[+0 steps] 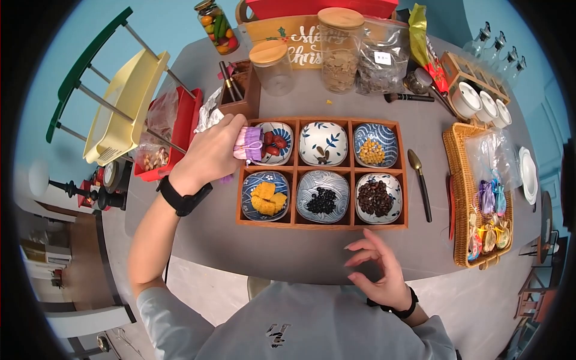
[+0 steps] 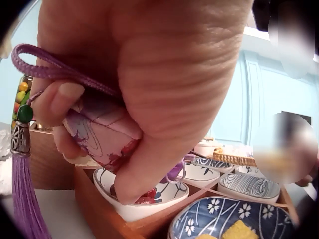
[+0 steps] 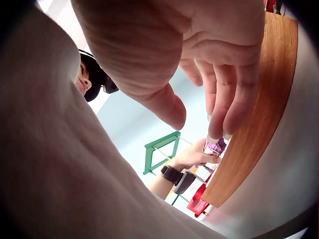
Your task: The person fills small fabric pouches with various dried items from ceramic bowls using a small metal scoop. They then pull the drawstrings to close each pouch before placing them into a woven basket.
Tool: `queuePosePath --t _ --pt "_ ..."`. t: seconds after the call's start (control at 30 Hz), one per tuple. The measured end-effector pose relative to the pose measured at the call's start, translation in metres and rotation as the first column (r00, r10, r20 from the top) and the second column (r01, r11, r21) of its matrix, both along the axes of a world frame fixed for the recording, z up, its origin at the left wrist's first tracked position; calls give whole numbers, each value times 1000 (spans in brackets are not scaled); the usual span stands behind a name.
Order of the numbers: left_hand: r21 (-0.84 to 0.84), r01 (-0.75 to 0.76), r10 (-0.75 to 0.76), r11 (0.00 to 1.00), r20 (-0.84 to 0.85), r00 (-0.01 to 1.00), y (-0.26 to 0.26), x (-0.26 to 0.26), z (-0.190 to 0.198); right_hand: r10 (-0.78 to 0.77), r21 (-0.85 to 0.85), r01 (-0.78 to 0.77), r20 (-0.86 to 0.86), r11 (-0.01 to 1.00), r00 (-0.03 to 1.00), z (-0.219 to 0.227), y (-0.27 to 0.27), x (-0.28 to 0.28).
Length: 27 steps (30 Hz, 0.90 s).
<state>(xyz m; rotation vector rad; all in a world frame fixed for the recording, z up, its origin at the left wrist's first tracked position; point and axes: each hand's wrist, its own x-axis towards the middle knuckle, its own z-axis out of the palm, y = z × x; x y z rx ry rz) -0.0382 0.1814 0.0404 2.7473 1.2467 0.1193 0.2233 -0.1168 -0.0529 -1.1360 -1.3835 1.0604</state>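
Note:
My left hand [image 1: 207, 150] grips a purple and pink drawstring sachet [image 2: 102, 127] upside down, its gathered mouth toward the upper-left bowl of a wooden compartment tray [image 1: 321, 227]. Red dates [image 1: 275, 144] lie in that bowl. A purple cord loops over the fingers, and a purple tassel [image 2: 26, 189] with a green bead hangs beside them. The other bowls hold yellow chunks [image 1: 264, 199], black beans [image 1: 322, 201], dark brown beans [image 1: 375, 199], yellow kernels [image 1: 372, 152] and a few brown pieces [image 1: 323, 156]. My right hand [image 1: 381, 273] hovers empty, fingers loosely bent, by the tray's front edge.
A long-handled spoon [image 1: 421, 186] lies right of the tray. Beyond it, a wicker basket [image 1: 459, 240] holds small sachets. Lidded jars [image 1: 341, 66] and bags stand at the back. Left are a wooden box [image 1: 246, 108], red bin [image 1: 165, 171] and cream rack [image 1: 123, 114].

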Motion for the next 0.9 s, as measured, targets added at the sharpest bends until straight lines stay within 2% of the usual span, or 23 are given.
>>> queuePosePath --t 0.03,0.07,0.27,0.37,0.57,0.67,0.77,0.87,0.9 --pt "5 9 -8 1000 -67 998 3 5 1 11 -1 -11 7 1000 1000 0 0 1" --pt "88 90 -84 992 -76 994 4 8 0 4 -2 -4 5 1000 1000 0 0 1" --pt "237 173 -89 956 -329 940 12 25 -2 -13 -11 13 -19 1000 1000 -2 -2 2" --pt "281 245 -102 928 -441 892 9 34 2 -8 -10 8 -7 1000 1000 -1 -1 4" --pt "282 262 -33 923 -621 783 6 51 13 -3 5 3 11 1000 1000 0 0 5" --pt "311 295 -56 904 -597 800 13 46 5 -6 8 6 10 1000 1000 0 0 6" --pt "294 331 -62 896 -657 751 17 46 -3 -3 4 3 5 1000 1000 0 -1 5" --pt "223 252 -27 942 -697 717 7 54 5 -3 10 3 20 1000 1000 3 0 6" --pt "231 273 -49 934 -673 738 10 53 6 -7 8 7 16 1000 1000 2 -1 6"
